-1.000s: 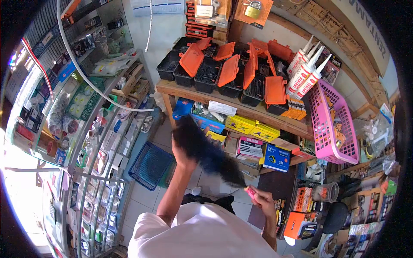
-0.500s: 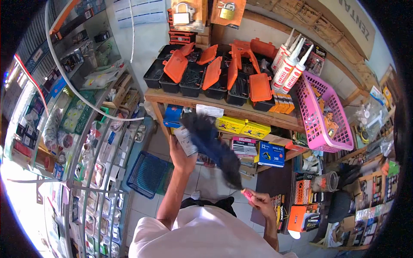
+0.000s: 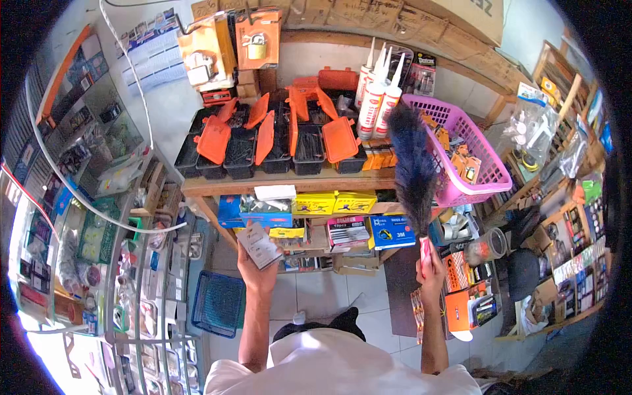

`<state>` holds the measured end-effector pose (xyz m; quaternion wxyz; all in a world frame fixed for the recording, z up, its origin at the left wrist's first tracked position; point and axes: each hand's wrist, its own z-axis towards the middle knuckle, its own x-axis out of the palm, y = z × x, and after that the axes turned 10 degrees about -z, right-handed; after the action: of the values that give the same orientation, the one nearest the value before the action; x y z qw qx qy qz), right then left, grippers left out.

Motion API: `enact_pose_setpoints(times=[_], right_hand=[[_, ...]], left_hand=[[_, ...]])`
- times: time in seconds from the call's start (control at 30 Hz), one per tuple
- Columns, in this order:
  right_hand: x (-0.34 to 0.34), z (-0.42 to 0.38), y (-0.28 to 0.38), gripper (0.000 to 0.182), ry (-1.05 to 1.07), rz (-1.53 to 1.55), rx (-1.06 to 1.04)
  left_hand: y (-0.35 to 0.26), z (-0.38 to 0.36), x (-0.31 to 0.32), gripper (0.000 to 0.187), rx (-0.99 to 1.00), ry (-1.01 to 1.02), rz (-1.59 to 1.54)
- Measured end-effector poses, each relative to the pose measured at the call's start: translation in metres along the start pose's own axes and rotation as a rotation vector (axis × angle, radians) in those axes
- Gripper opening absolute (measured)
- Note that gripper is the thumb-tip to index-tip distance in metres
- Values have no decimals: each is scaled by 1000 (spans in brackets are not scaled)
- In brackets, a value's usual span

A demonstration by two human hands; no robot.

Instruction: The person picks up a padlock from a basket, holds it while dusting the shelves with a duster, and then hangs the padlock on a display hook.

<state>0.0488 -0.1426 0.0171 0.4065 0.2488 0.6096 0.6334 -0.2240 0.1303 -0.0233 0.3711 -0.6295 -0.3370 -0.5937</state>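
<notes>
My right hand (image 3: 431,276) is wrapped round the pink handle of a feather duster (image 3: 416,178). The duster stands upright, its dark bluish-black feathers in front of the shelf edge and beside the pink basket (image 3: 474,191). In my left hand (image 3: 258,273) is a small pale box (image 3: 260,245) with print on its face, held below the shelf in front of the lower boxes. A blue carton (image 3: 266,219) lies just behind that small box.
The wooden shelf (image 3: 289,182) carries black bins with orange lids (image 3: 214,139), sealant tubes (image 3: 372,108) and small orange boxes. Yellow boxes (image 3: 313,203) and a blue 3M box (image 3: 393,232) sit below. Glass display shelves line the left; a blue basket (image 3: 217,303) rests on the floor.
The feather duster has swung from the lower shelf, beside the small box, up and right to the pink basket. My left hand still holds the small box, and the view has shifted.
</notes>
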Motion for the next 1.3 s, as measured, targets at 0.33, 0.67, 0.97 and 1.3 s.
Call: enact_pose_setpoints(times=[0.33, 0.67, 0.97, 1.3], right_hand=[[-2, 108, 10, 39, 165, -1, 145], [-3, 186, -29, 45, -36, -874, -322], [50, 79, 102, 52, -310, -1179, -533], [174, 84, 225, 32, 760, -36, -619]], left_hand=[[7, -1, 0, 46, -28, 5, 294], [11, -5, 69, 19, -58, 251, 646], [-2, 28, 129, 14, 185, 360, 944], [6, 51, 257, 15, 448, 513, 921]])
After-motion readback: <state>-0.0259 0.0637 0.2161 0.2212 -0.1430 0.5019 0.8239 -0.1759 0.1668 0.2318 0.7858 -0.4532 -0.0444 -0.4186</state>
